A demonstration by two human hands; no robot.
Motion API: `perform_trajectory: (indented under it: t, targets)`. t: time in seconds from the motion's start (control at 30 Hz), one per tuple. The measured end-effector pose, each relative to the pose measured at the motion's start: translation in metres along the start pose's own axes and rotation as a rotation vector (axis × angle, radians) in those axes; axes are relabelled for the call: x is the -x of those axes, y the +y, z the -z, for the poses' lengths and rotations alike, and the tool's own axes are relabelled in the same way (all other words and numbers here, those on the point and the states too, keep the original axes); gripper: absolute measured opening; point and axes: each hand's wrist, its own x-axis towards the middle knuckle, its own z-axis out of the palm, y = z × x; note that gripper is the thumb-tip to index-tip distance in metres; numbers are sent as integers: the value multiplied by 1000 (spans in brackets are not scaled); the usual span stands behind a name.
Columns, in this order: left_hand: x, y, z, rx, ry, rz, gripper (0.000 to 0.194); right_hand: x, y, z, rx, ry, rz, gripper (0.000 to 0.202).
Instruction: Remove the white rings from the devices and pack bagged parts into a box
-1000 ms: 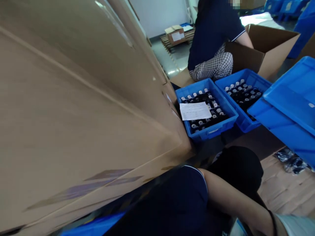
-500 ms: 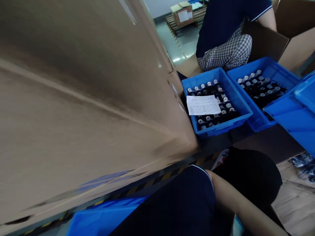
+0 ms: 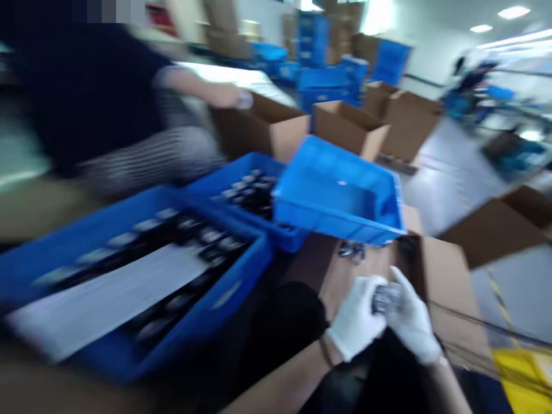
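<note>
My left hand (image 3: pixel 359 317), in a white glove, is closed around a small dark item in clear plastic (image 3: pixel 385 299). Against the item's other side lies my right hand (image 3: pixel 411 325), also white-gloved, with a finger or thumb pointing up. Blur hides what the item is. Just beyond my hands, similar plastic-wrapped dark items (image 3: pixel 352 251) lie on brown cardboard. An empty-looking blue crate (image 3: pixel 340 184) is propped at a tilt above them.
At left, a blue crate (image 3: pixel 224 299) holds rows of dark, white-topped pieces under a paper sheet (image 3: pixel 112 299). Behind it stands another filled blue crate (image 3: pixel 207 187). A co-worker's arm (image 3: pixel 202 86) reaches into a cardboard box (image 3: pixel 288 135). Yellow material (image 3: pixel 524 379) lies at lower right.
My view has swung right, away from the large cardboard surface. Both gloved hands and the plastic-wrapped item have come into sight. The co-worker and filled crates now appear farther left.
</note>
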Motion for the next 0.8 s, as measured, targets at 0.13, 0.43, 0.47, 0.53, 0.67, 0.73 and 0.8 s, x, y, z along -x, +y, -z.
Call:
perform_trajectory:
  t: [0.13,0.43,0.47,0.53,0.67,0.73,0.8]
  targets:
    - [-24,-17,-9,-92,100,59,48,-13,25,15,220,303,102,81]
    - [-20,-9,-38,53,-25,266,54,6,25,43,166,62,139,47]
    - [-20,-7,-41,64,-39,266,55,7,27,45,127,46,80,47]
    - [-20,-4,-44,63,-56,245,54,7,33,47,83,29,-35,50]
    - [-20,-3,-40,60,-84,243,56,7,37,46,110,-7,-171,56]
    - [-21,-3,-37,54,-94,261,56,7,36,45,139,5,-138,56]
    - [-21,-3,-34,65,-110,288,58,7,35,45,141,10,-85,59]
